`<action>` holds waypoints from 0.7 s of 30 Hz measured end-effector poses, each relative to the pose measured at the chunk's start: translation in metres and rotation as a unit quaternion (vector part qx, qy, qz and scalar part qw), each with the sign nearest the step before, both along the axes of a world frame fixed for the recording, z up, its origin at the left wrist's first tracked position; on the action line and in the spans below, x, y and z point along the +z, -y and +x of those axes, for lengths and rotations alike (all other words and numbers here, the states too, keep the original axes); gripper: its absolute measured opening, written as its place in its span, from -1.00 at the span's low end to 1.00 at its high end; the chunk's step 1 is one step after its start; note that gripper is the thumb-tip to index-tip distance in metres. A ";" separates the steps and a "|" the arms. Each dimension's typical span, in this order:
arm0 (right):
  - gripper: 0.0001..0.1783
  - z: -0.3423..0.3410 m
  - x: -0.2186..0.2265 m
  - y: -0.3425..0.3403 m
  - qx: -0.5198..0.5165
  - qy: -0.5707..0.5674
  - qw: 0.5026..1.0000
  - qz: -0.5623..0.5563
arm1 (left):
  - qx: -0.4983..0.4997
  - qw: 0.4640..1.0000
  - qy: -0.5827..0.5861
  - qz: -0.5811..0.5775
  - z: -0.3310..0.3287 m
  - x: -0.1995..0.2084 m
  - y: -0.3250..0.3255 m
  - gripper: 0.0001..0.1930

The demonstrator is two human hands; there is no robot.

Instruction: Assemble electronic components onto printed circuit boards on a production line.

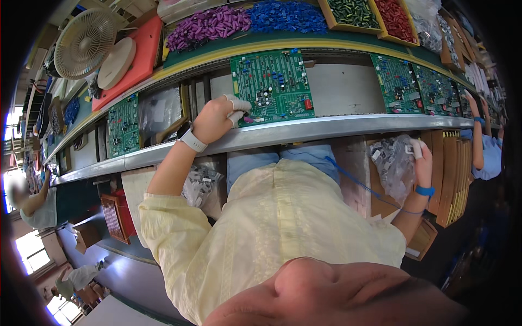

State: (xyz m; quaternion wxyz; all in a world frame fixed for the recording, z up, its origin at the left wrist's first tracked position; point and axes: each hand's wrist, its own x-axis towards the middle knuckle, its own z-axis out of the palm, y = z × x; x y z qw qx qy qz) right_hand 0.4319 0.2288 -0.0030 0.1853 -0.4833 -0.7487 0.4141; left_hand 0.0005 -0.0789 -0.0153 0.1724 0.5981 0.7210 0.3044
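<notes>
Listener: Where is the part, and what has hold of it?

Me: A small purple part (248, 118) is at the near left corner of a green circuit board (288, 103). My left hand (217, 117) has its fingers bent close together over it, tips in white covers. I cannot tell whether they pinch it or only rest on it.

Listener: What could go wrong there?

Me: A slanted press could bend the part's legs, if it has any, or leave it crooked. My fingers also hide the spot, so a wrong position could go unnoticed. Leaning on the metal rail (331, 124) just in front might nudge the board.

Listener: And your right hand?

Me: My right hand (423, 165) is below the rail, well apart from the left, fingers curled beside a clear bag (394, 176) of small pale parts. Whether it grips anything, I cannot tell. A tug on the thin plastic could spill them. A blue cord (359, 182) runs near the bag to my blue wrist strap (425, 191); a wide reach might snag it.
</notes>
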 end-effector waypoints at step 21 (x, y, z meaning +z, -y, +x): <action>-0.48 -0.220 0.007 0.051 0.388 -0.106 0.914 -0.060 | -0.006 0.998 -0.060 -0.006 0.003 -0.008 0.004 -0.79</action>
